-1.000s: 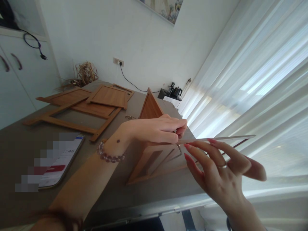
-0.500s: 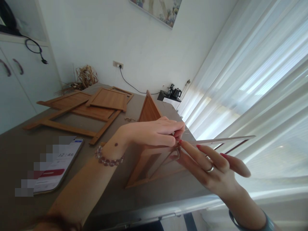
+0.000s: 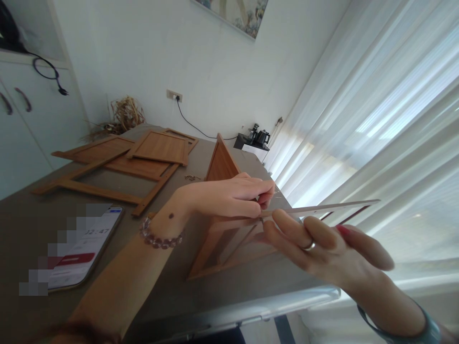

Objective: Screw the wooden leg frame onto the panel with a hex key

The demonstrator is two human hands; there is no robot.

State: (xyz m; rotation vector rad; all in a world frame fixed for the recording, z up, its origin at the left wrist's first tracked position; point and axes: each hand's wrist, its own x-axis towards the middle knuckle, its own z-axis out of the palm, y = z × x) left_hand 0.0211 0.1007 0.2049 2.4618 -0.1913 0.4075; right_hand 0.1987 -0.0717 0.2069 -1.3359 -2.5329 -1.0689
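Left hand [image 3: 236, 195] curled closed on the top edge of a wooden frame [image 3: 202, 253], which stands at the near edge of the table [image 3: 168, 291], right of centre. Right hand [image 3: 304, 241] narrow, fingers bunched at that same edge, just beside the left; cannot tell what they grip. Upright wooden panel [image 3: 221, 160] beyond the left hand. Far left: flat wooden panels [image 3: 159, 147]. Near left: phone [image 3: 84, 258], screen lit.
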